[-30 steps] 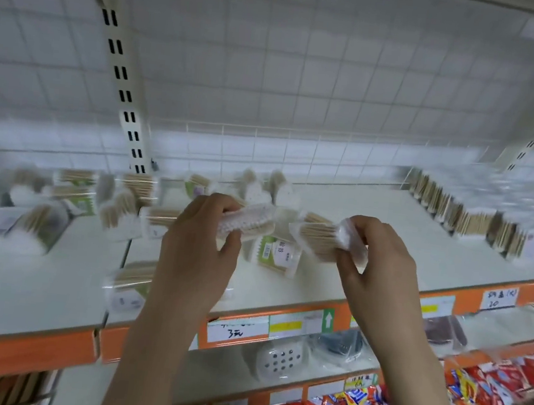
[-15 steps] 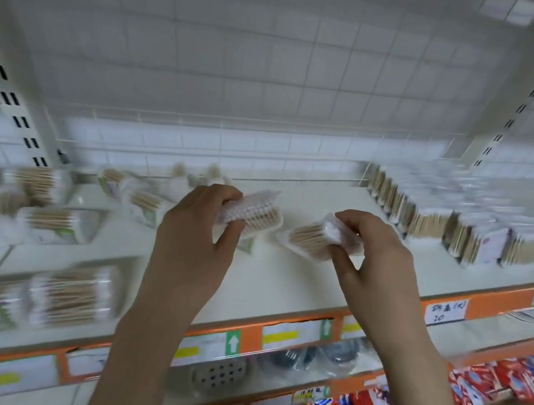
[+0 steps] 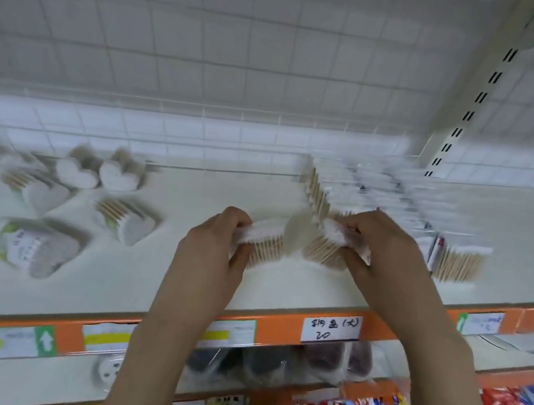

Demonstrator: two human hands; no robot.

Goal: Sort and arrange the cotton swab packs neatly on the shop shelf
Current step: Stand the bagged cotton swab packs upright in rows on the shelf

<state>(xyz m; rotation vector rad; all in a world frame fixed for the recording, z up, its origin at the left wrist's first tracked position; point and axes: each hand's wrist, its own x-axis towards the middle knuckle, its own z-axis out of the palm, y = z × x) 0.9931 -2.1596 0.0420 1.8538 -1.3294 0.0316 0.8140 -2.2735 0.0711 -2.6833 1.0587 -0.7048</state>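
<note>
Blur smears the head view, so the labels on the loose packs (image 3: 37, 247) at the left of the shelf (image 3: 183, 279) are unreadable. Left hand (image 3: 211, 256) pinches a swab pack (image 3: 264, 245), sticks pointing down toward the shelf. Right hand (image 3: 383, 249) pinches a second pack (image 3: 328, 249) just beside the standing row (image 3: 391, 210).
</note>
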